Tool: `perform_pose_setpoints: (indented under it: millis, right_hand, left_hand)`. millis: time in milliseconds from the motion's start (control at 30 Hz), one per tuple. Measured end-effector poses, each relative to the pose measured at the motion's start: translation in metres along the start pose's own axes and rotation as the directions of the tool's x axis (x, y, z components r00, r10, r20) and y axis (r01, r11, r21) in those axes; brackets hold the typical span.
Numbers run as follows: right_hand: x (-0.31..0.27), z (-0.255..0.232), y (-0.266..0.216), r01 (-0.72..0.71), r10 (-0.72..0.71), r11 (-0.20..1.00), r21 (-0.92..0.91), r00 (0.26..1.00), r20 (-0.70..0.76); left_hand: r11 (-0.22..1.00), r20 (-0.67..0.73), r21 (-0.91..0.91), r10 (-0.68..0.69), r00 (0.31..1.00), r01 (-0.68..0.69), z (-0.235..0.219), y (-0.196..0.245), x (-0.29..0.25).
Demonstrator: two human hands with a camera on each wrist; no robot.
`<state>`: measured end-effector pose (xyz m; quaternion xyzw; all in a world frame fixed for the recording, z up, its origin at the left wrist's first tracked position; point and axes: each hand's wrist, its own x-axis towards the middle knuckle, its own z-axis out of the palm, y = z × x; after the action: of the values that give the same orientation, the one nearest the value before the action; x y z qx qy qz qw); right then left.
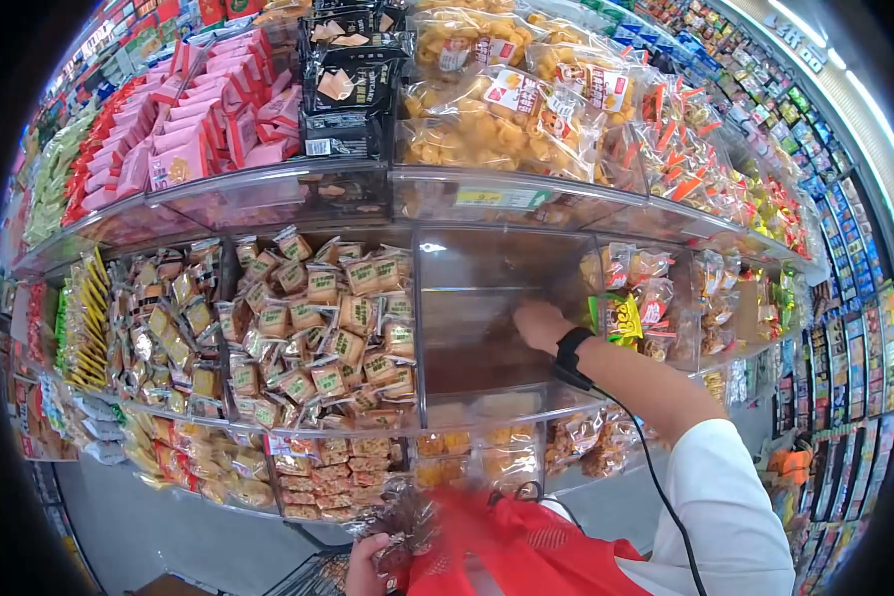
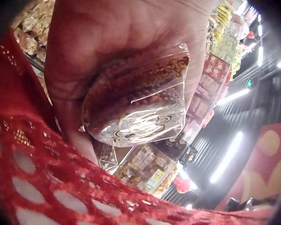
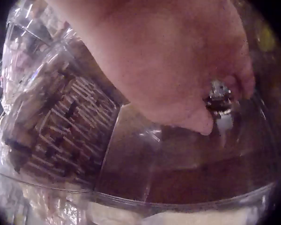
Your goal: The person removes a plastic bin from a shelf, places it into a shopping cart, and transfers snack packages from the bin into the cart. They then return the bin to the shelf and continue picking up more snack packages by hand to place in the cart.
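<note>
My right hand reaches down into a brown-floored clear bin in the middle shelf row, wearing a black wrist strap. In the right wrist view its thumb and fingers pinch a small shiny wrapped packet, close over the bin floor. Low in the head view, my left hand is beside the red mesh garment. It grips crinkly clear-wrapped snack packets; the left wrist view shows one dark reddish-brown packet with a swirled print against the palm. The fingertips are partly hidden there.
Left of the bin lies a compartment of wrapped biscuits; at its right edge sits a yellow-green packet. A clear shelf lip with a price tag overhangs the bin's back. A black cable trails from the right wrist.
</note>
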<state>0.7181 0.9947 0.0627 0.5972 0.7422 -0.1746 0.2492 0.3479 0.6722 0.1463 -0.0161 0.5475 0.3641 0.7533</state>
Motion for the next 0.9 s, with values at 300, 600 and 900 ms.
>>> perform_pose_setpoints:
  millis: [300, 600, 900]
  right_hand:
    - [0.024, 0.049, 0.016, 0.13, -0.125, 0.984, -0.124, 0.991, 0.047]
    - [0.006, 0.019, 0.027, 0.075, -0.075, 0.994, 0.079, 0.997, -0.009]
    - [-0.231, -0.075, -0.071, 0.787, -0.465, 0.368, 0.495, 0.617, -0.635]
  left_hand:
    - [0.979, -0.165, -0.189, 0.047, 0.985, -0.078, -0.015, -0.026, 0.011]
    - [0.95, 0.158, -0.184, 0.283, 0.946, -0.253, 0.027, -0.011, -0.005]
    - [0.96, 0.533, -0.275, 0.201, 0.822, -0.056, 0.105, 0.003, 0.014]
